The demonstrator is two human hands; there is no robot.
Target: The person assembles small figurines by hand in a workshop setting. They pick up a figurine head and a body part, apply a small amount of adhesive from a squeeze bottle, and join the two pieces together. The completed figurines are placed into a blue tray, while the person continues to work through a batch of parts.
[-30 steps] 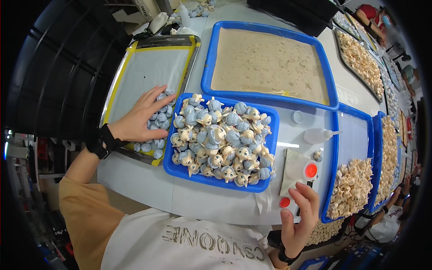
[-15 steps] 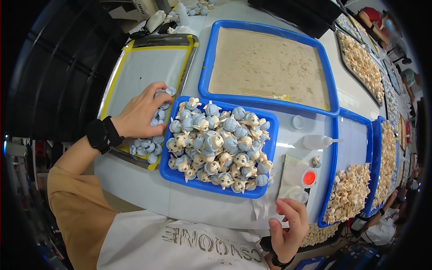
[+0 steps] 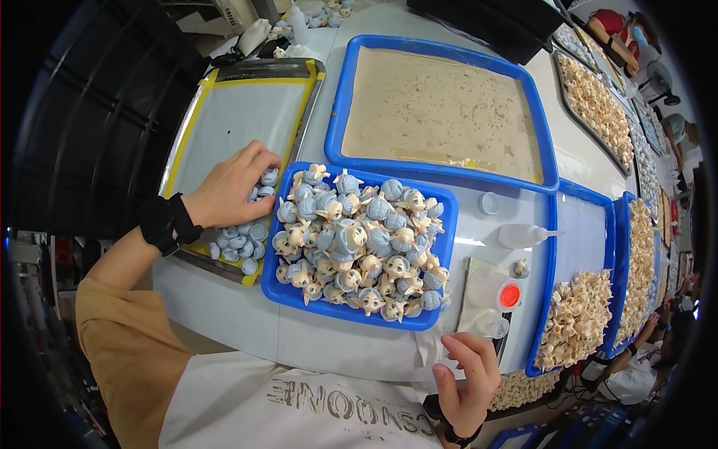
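My left hand (image 3: 235,187) reaches over a tray edged with yellow tape (image 3: 196,112), its fingers curled around a few small blue-grey moulded hair pieces (image 3: 267,178). More of these hair pieces (image 3: 241,244) lie loose below the palm. Right beside the hand, a blue bin (image 3: 351,317) is heaped with small doll heads (image 3: 368,262) with pale faces, pointed ears and blue-grey hair. At the lower right my right hand (image 3: 471,385) hovers near the table edge, thumb and fingers apart, with nothing visible in it.
Behind the bin lies a large blue-rimmed tray (image 3: 555,142) with a stained beige lining. To the right are a squeeze bottle (image 3: 521,236), a cup with red contents (image 3: 508,295), a clear cap (image 3: 490,203) and a single head (image 3: 521,267). Farther right, a blue tray (image 3: 587,224) holds cream-coloured parts (image 3: 576,318).
My left fingers have drawn closer together and slightly toward me over the hair pieces. My right hand has shifted a little left and down. The whole view has moved slightly.
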